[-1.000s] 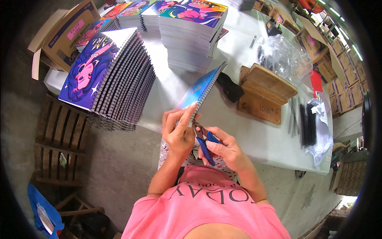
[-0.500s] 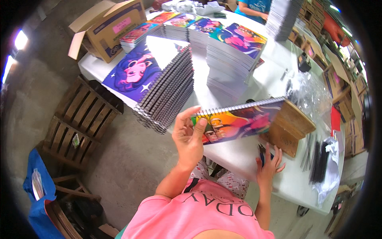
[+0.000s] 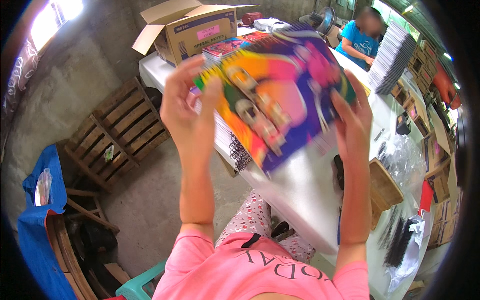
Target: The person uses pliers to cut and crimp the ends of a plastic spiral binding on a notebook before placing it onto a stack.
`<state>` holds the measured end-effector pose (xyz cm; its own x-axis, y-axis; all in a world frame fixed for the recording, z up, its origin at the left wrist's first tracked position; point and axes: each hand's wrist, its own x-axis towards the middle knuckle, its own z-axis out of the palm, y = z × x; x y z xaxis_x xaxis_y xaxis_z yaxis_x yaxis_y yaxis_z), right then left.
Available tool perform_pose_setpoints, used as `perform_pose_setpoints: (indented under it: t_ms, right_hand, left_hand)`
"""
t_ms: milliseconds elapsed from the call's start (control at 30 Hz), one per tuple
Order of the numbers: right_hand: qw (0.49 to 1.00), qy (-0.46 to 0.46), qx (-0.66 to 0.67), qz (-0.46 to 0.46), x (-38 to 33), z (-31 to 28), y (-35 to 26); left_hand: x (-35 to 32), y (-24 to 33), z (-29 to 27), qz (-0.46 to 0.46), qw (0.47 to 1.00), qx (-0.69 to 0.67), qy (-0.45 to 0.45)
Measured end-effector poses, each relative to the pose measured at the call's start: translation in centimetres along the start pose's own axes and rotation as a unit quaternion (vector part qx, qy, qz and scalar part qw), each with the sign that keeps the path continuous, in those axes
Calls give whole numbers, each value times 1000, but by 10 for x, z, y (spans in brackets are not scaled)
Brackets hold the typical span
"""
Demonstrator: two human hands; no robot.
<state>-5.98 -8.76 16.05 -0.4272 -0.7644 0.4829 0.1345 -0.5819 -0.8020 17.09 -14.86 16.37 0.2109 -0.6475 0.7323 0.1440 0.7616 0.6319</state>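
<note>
Above the white surface [image 3: 305, 185], a colourful spiral notebook [image 3: 275, 95] is held up in both hands, blurred and blocking sight of the notebook stacks behind it. The left hand [image 3: 187, 107] has its grip pinching the left edge; the right hand [image 3: 352, 117] has its grip pressed on the right edge. A cardboard box [image 3: 195, 30] stands beyond, a wooden pallet [image 3: 120, 132] leans lower left, a wooden block [image 3: 385, 187] sits right. Half a second ago only the left hand held the notebook, lower down.
</note>
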Motion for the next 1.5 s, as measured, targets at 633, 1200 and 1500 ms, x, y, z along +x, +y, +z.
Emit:
perform_pose_setpoints:
  t_ms: [633, 1200, 1500]
  right_hand:
    - [826, -109, -553, -29, 66, 27, 106]
    - [630, -132, -766, 12, 82, -103, 12]
    - [910, 327, -251, 48, 87, -175, 43]
  left_hand:
    - [0, -136, -24, -92, 992, 7, 81]
    - [-108, -5, 41, 142, 947, -78, -279]
    - [-59, -102, 215, -31, 963, 166, -211]
